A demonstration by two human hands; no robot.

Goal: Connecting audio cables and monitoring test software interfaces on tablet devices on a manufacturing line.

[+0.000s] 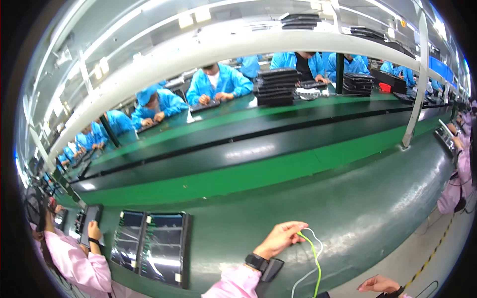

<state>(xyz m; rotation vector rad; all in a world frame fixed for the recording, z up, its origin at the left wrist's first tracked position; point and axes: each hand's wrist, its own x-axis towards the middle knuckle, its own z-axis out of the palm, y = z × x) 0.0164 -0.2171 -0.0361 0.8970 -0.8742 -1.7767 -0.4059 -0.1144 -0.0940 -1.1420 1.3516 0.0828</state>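
My left hand (282,239) is raised over the near part of the green bench, wearing a black wristband. Its thumb and fingers pinch the top of two thin cords, a yellow-green cable (318,265) and a white cable (322,243). Both hang down toward the lower edge, where a small dark object (323,294) is partly cut off. At the lower right, past the bench's front edge, my right hand (380,284) points its fingers leftward, holding nothing visible. A dark band circles that wrist too.
Two flat dark panels (162,248) lie on the bench (238,213) to my left. Beside them a co-worker in a pink sleeve (79,258) handles a dark device. Across the line, people in blue work near stacked black trays (276,87). A white post (416,94) stands at right.
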